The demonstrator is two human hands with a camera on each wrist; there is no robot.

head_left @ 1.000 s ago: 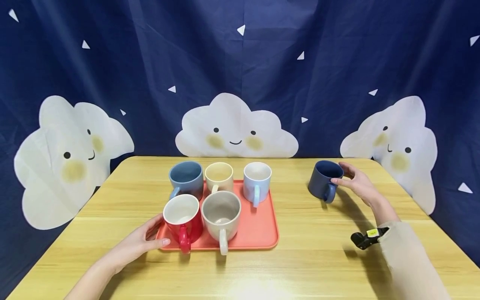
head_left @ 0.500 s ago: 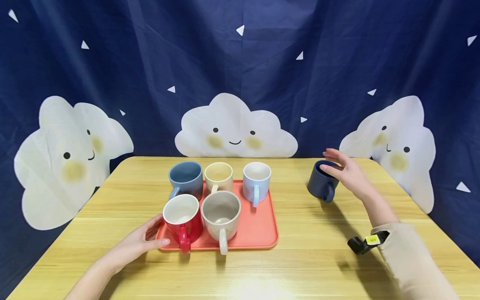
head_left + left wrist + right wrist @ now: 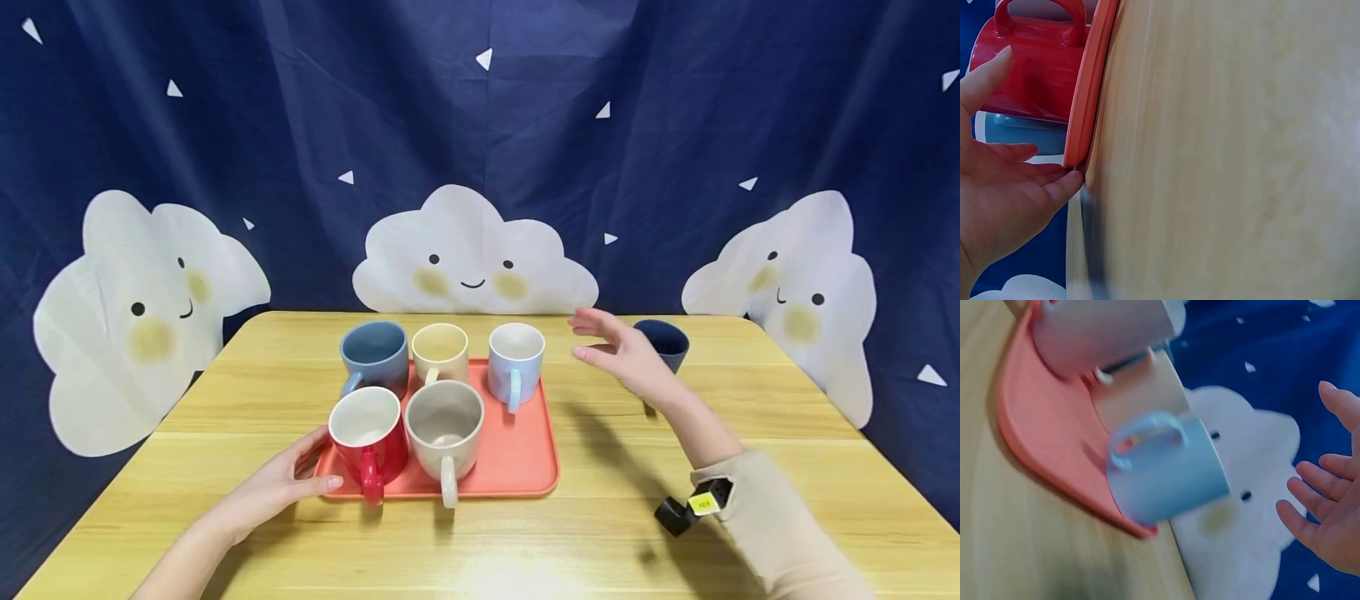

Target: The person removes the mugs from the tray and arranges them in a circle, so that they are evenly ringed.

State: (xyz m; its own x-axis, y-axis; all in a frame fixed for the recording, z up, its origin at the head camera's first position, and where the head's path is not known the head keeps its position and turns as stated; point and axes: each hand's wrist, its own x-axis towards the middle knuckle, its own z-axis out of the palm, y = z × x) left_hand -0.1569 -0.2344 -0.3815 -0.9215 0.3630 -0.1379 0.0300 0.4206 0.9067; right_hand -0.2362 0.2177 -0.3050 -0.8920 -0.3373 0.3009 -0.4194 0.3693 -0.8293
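My left hand (image 3: 273, 487) rests at the left edge of the coral tray (image 3: 517, 467), fingertips against its corner and thumb near the red mug (image 3: 378, 454). In the left wrist view the thumb stands apart from that mug. My right hand (image 3: 626, 358) is in the air with fingers spread, between the light blue mug (image 3: 515, 371) and the navy mug (image 3: 663, 337). It holds nothing, and the forearm partly hides the navy mug on the table. The tray also bears a grey-beige mug (image 3: 442, 442), a cream mug (image 3: 440, 358) and a slate-blue mug (image 3: 375, 354).
A wooden table (image 3: 570, 542) carries everything, backed by a dark blue curtain (image 3: 480, 108) with printed clouds. A small black device (image 3: 693, 504) with a yellow label is worn at the right wrist. The tray's front right part is bare.
My right hand has left the navy mug, passed over it and moved left towards the light blue mug. The left hand and the mugs on the tray stay in place.
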